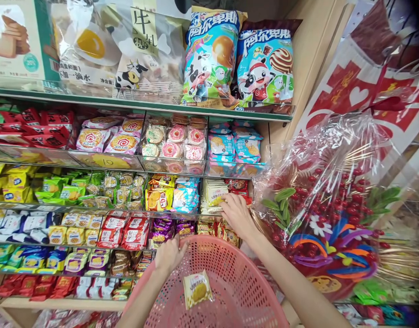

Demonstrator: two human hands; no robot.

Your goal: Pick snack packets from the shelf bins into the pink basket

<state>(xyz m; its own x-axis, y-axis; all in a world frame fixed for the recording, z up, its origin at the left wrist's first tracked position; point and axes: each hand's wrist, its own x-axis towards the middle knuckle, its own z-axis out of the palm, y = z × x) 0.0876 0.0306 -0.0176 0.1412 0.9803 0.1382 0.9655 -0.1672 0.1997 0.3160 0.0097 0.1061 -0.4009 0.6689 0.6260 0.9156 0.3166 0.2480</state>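
My left hand point(171, 255) is closed over the near-left part of the far rim of a pink plastic basket point(253, 273) with a perforated wall. Inside the basket lies one cream-coloured snack packet point(198, 289) with a yellow picture on it. My right hand point(238, 216) reaches past the basket into a shelf compartment, its bent fingers closed at the right edge of the cream snack packets point(213, 193) stacked there. The fingertips are partly hidden. Beside these packets, behind my fingers, are red packets point(238, 186).
Clear-fronted shelves point(175, 166) hold rows of small wrapped snacks. Large snack bags point(211, 57) stand on the top shelf. A cellophane-wrapped bouquet point(325, 218) with red berries crowds the right side, close to my right forearm. Red-and-white bags point(363, 86) hang behind it.
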